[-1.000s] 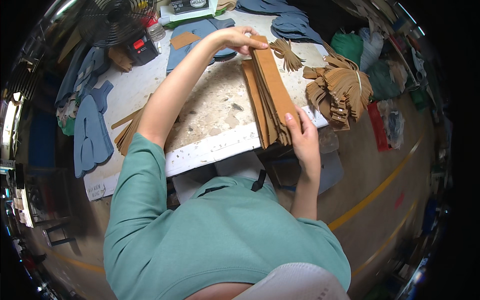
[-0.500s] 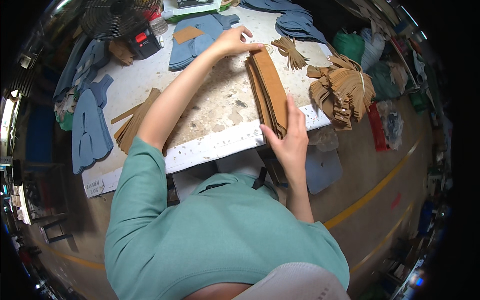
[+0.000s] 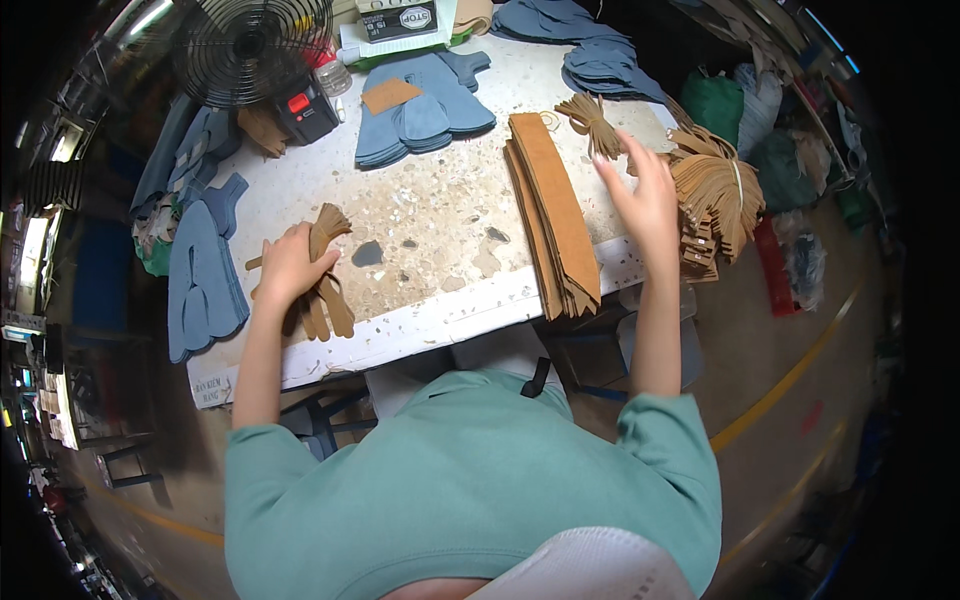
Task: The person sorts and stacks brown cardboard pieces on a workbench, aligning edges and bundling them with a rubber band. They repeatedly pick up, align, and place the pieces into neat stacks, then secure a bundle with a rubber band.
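Observation:
At the table's left front, my left hand (image 3: 288, 264) is closed over a fanned bundle of narrow brown strips (image 3: 330, 300). My right hand (image 3: 645, 195) is raised over the right side, thumb and fingers apart, with nothing in it. Just beyond its fingertips lies a smaller tied bundle of brown strips (image 3: 592, 128). A stack of long, wide brown strips (image 3: 556, 205) lies lengthwise to the left of my right hand, untouched, its near end jutting over the table's front edge. To the right of my right wrist is a big banded bundle of brown strips (image 3: 722, 190).
Blue-grey cut pieces lie in a stack (image 3: 425, 115) at the back, a pile (image 3: 605, 60) at far right and a stack (image 3: 205, 275) at left. A black fan (image 3: 250, 45) stands back left. The white table (image 3: 450, 312) has a worn, speckled top.
Both hands have let go of the long brown strips. My left hand has moved left and down onto the fanned bundle; my right hand has moved right and up toward the small bundle.

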The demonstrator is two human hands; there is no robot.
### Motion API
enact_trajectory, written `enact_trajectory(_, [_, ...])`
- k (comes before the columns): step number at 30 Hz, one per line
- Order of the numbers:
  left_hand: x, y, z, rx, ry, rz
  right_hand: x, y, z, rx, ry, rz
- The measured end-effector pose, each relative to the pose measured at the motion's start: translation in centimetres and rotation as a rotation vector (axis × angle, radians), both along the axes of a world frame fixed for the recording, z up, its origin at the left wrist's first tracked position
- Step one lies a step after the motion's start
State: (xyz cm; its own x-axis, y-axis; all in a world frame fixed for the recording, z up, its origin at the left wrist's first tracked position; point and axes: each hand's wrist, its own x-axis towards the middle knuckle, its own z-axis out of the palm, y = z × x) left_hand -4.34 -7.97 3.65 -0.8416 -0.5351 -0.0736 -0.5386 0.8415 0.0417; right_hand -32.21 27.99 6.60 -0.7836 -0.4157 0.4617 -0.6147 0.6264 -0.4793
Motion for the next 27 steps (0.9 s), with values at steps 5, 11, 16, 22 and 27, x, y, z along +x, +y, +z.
enact_trajectory(5, [0.9, 2.3, 1.1, 0.283, 0.267, -0.017, -9.5, -6.3, -5.0, 0.303, -0.053, -0.252])
enact_trajectory(11, [0.6, 4.9, 5.5, 1.046, 0.854, -0.222, -9.5, -5.0, -4.1, 0.320, -0.107, -0.225])
enact_trajectory(16, [-1.5, 8.3, 7.2, 1.309, 1.064, -0.281, -9.6, -3.6, -1.3, 0.459, -0.250, -0.094])
enact_trajectory(22, [-3.5, 12.5, 7.7, 1.467, 1.238, -0.411, -9.8, -5.3, -4.8, 0.518, -0.030, 0.053])
enact_trajectory(27, [-4.3, 14.2, 7.9, 1.521, 1.231, -0.484, -9.8, -5.7, -2.9, 0.165, -0.212, 0.051])
